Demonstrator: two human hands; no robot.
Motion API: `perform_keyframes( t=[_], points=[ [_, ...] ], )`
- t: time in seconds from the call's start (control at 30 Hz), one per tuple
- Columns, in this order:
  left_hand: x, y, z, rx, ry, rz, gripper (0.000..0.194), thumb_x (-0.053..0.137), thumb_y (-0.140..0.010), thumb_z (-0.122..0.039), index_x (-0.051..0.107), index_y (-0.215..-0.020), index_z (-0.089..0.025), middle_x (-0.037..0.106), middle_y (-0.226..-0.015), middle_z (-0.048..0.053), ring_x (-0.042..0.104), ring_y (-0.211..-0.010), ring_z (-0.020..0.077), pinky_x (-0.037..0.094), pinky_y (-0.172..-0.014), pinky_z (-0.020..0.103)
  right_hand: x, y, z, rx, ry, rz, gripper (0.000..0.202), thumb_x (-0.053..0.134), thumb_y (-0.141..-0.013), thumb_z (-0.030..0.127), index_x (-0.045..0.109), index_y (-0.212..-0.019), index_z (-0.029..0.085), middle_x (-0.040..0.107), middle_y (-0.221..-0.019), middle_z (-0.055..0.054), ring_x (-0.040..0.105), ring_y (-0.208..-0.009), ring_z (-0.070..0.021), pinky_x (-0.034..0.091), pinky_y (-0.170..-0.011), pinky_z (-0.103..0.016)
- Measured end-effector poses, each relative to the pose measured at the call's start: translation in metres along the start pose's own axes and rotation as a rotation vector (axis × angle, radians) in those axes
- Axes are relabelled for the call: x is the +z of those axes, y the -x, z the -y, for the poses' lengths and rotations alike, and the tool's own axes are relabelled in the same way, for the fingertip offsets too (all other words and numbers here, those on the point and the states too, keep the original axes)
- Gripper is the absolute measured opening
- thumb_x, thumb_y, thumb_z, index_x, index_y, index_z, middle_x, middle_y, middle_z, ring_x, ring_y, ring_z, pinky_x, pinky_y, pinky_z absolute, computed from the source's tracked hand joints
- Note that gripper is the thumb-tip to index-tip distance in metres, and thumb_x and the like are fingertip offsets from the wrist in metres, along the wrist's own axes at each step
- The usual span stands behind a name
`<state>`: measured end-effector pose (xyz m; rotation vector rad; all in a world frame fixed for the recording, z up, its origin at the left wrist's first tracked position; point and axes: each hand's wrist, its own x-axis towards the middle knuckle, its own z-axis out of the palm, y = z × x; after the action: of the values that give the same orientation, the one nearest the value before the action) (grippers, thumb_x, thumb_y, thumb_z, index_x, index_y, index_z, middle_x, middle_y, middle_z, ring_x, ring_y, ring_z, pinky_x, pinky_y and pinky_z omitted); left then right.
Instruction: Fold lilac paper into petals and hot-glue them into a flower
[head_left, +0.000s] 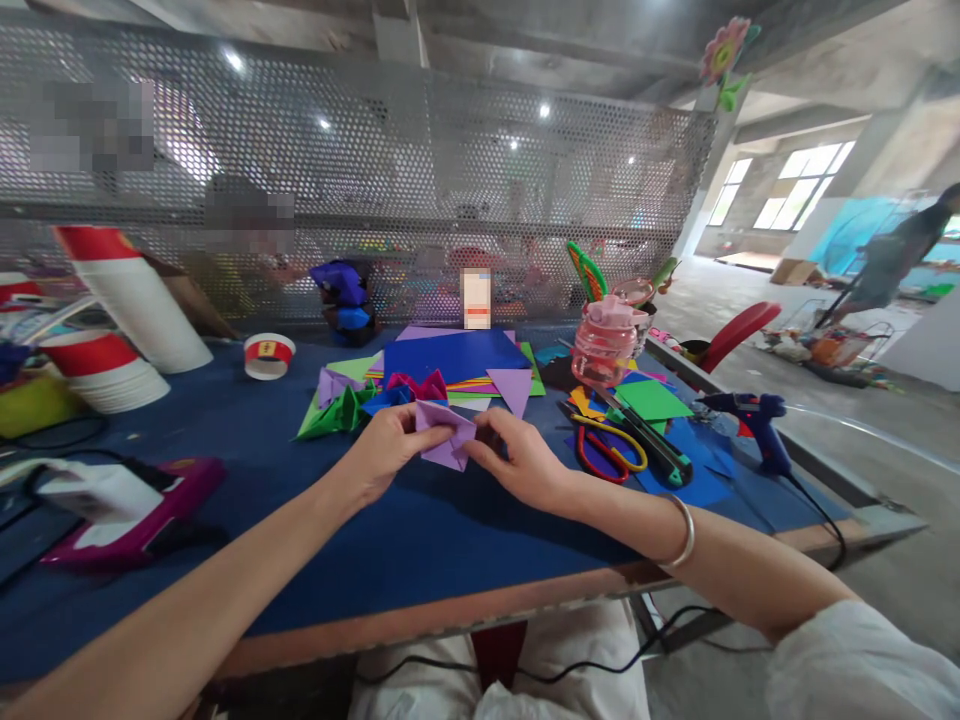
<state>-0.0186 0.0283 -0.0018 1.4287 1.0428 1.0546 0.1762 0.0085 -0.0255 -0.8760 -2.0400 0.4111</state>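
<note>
"Left hand (386, 445): condition?"

"One, pinching. Thumb laid across the front of the folded purple paper (450, 455), fingers partly behind it."

"Right hand (525, 460)?"

"One, fingers curled, thumb and fingertips close together at the paper's right edge. Whether they pinch it, I cannot tell."

"Position of the paper?"

"Between the two hands, raised over the blue tabletop (420, 540), on the near side of the stacked sheets (450, 350)."

"Direction and long axis?"

"Broad face towards the wearer, slightly tilted; one corner points down, another to the right. No long axis can be made out."

"Edges and room?"

"Front edge of the table (450, 607), crossed by both forearms; blue surface between them, below the paper. Beyond the left hand, close by: green folded paper (345, 410). Beyond the right hand: one loose purple triangle (510, 390)."

"To the right?"

"Scissors (641, 455), red and yellow handles, near the right hand; box cutter (652, 445) just beside them; glue gun (765, 430) farther out, by the table's side edge."

"To the left?"

"Power strip (187, 490), magenta, well apart from the left hand; one paper cup (270, 357), upright, farther back."
</note>
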Motion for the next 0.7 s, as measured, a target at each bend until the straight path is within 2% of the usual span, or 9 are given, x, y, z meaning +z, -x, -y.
perform_keyframes(
  t=[0.07, 0.1, 0.2, 0.3, 0.4, 0.5, 0.6, 0.7],
  points=[
    [-0.001, 0.0, 0.0, -0.026, 0.033, -0.013, 0.03, 0.083, -0.055, -0.032, 0.074, -0.08, -0.018, 0.075, -0.078, 0.003, 0.066, -0.068, 0.0175, 0.052, -0.065, 0.027, -0.003, 0.0, 0.001, -0.125, 0.063, -0.071, 0.02, 0.052, -0.091, 0.022, 0.053, -0.111, 0.019, 0.058, -0.099, -0.007, 0.056, -0.09, -0.0179, 0.048, -0.076, -0.03],
    [-0.001, 0.0, 0.0, -0.034, 0.036, -0.012, 0.029, 0.083, -0.055, -0.033, 0.074, -0.079, -0.018, 0.075, -0.078, 0.003, 0.066, -0.068, 0.0174, 0.052, -0.064, 0.027, -0.005, 0.0, 0.001, -0.196, 0.122, -0.093, 0.025, 0.051, -0.09, 0.017, 0.052, -0.115, 0.019, 0.057, -0.106, -0.01, 0.055, -0.098, -0.0197, 0.048, -0.082, -0.033],
    [-0.001, 0.0, 0.0, -0.037, 0.033, 0.02, 0.029, 0.082, -0.055, -0.032, 0.075, -0.079, -0.017, 0.074, -0.075, 0.003, 0.065, -0.067, 0.0167, 0.052, -0.064, 0.027, -0.007, -0.002, -0.002, -0.371, 0.301, -0.111, 0.028, 0.051, -0.086, 0.008, 0.06, -0.109, 0.02, 0.054, -0.113, -0.012, 0.052, -0.107, -0.0224, 0.047, -0.09, -0.039],
    [0.0, 0.001, 0.0, -0.022, 0.014, 0.053, 0.028, 0.08, -0.056, -0.03, 0.075, -0.08, -0.017, 0.074, -0.073, 0.002, 0.065, -0.065, 0.016, 0.052, -0.063, 0.026, -0.008, -0.004, -0.006, -0.473, 0.388, -0.098, 0.014, 0.057, -0.088, 0.016, 0.065, -0.099, 0.021, 0.056, -0.114, -0.01, 0.053, -0.108, -0.0226, 0.047, -0.09, -0.04],
    [0.003, 0.004, 0.0, 0.027, -0.051, 0.075, 0.025, 0.076, -0.058, -0.027, 0.074, -0.081, -0.017, 0.074, -0.073, 0.002, 0.067, -0.065, 0.0163, 0.054, -0.064, 0.027, -0.009, -0.005, -0.007, -0.461, 0.42, -0.059, 0.011, 0.058, -0.092, 0.026, 0.069, -0.091, 0.023, 0.058, -0.113, -0.008, 0.054, -0.107, -0.0215, 0.046, -0.092, -0.039],
    [0.007, 0.005, 0.001, 0.095, -0.114, 0.093, 0.021, 0.072, -0.061, -0.026, 0.072, -0.081, -0.018, 0.074, -0.071, 0.0, 0.068, -0.062, 0.0171, 0.057, -0.061, 0.029, -0.009, -0.004, -0.006, -0.406, 0.388, -0.024, 0.014, 0.056, -0.094, 0.026, 0.068, -0.088, 0.023, 0.06, -0.112, -0.009, 0.054, -0.106, -0.0215, 0.045, -0.092, -0.039],
    [0.011, 0.007, 0.004, 0.145, -0.16, 0.114, 0.019, 0.068, -0.064, -0.023, 0.07, -0.083, -0.019, 0.072, -0.066, 0.0, 0.068, -0.057, 0.0177, 0.058, -0.058, 0.03, -0.006, -0.001, -0.004, -0.335, 0.291, -0.061, 0.009, 0.057, -0.093, 0.026, 0.063, -0.098, 0.021, 0.06, -0.109, -0.009, 0.055, -0.105, -0.0212, 0.045, -0.093, -0.039],
    [0.013, 0.01, 0.006, 0.177, -0.205, 0.119, 0.02, 0.064, -0.066, -0.02, 0.071, -0.085, -0.02, 0.072, -0.069, 0.0, 0.068, -0.058, 0.017, 0.059, -0.059, 0.028, -0.001, 0.002, -0.002, -0.237, 0.176, -0.132, 0.022, 0.063, -0.089, 0.025, 0.055, -0.108, 0.02, 0.06, -0.11, -0.01, 0.055, -0.106, -0.0213, 0.046, -0.092, -0.038]
  ],
)
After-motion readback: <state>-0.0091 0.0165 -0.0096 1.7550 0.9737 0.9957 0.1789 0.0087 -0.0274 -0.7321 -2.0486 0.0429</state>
